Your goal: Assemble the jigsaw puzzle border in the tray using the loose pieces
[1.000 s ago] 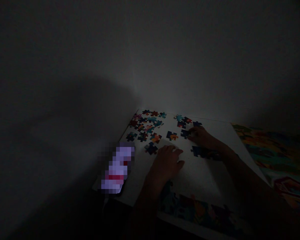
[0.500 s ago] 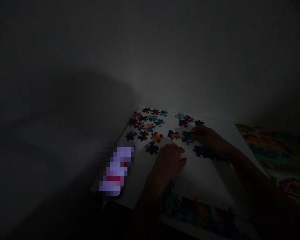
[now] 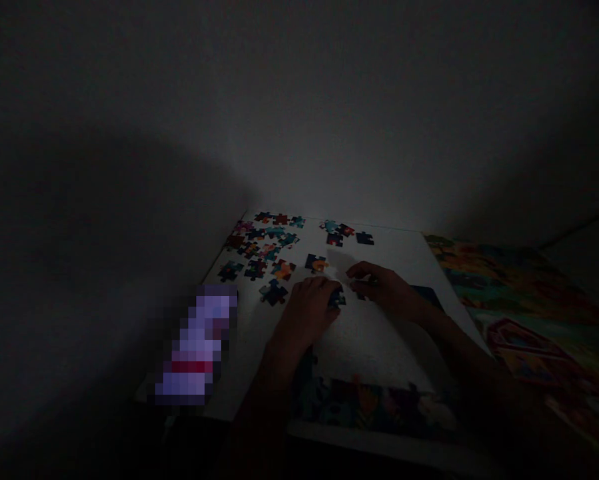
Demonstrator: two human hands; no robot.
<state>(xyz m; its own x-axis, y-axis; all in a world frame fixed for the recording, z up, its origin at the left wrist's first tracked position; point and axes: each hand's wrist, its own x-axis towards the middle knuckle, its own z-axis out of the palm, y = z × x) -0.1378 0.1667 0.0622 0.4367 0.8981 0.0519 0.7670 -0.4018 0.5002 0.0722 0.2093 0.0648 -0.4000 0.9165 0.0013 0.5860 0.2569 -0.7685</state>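
The scene is very dark. A white board (image 3: 379,340) lies in front of me with several loose coloured puzzle pieces (image 3: 264,250) scattered over its far left part. My left hand (image 3: 306,313) rests on the board, its fingertips touching a dark puzzle piece (image 3: 336,298). My right hand (image 3: 379,283) is just to the right of it, fingers curled over a dark piece between the two hands. A joined strip of puzzle (image 3: 369,403) runs along the board's near edge.
A lit, blurred phone-like object (image 3: 196,347) lies at the board's left edge. A colourful printed sheet (image 3: 519,300) lies to the right of the board. More loose pieces (image 3: 344,233) sit at the far edge. A plain wall rises behind.
My right hand has drawn back from the far pieces toward my left hand, bringing a dark piece with it. The two hands are now close together. The view has shifted to the right.
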